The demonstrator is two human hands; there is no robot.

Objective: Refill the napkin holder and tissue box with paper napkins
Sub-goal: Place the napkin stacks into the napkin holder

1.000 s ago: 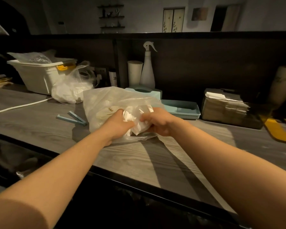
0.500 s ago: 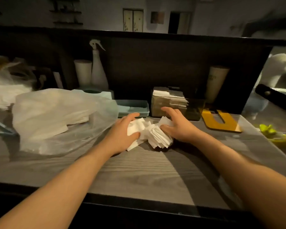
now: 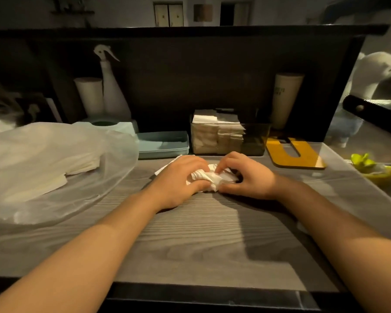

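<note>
A bunch of white paper napkins (image 3: pixel 207 178) lies on the grey wooden counter (image 3: pixel 190 240), squeezed between both hands. My left hand (image 3: pixel 178 181) grips its left side with curled fingers and my right hand (image 3: pixel 246 177) pinches its right side. Just behind them stands a clear napkin holder (image 3: pixel 255 138), partly filled with stacked napkins on its left. A pale teal tissue box (image 3: pixel 122 127) sits further left, half hidden by a clear plastic bag (image 3: pixel 54 168) that holds more napkins.
A shallow teal tray (image 3: pixel 163 144) lies between the tissue box and the holder. A spray bottle (image 3: pixel 113 91) and a white cup (image 3: pixel 89 96) stand against the dark back wall. A yellow board (image 3: pixel 294 154) lies to the right of the holder.
The bunch of napkins came out of the plastic bag and moved right to the counter in front of the holder. Both hands have closed tighter around it.
</note>
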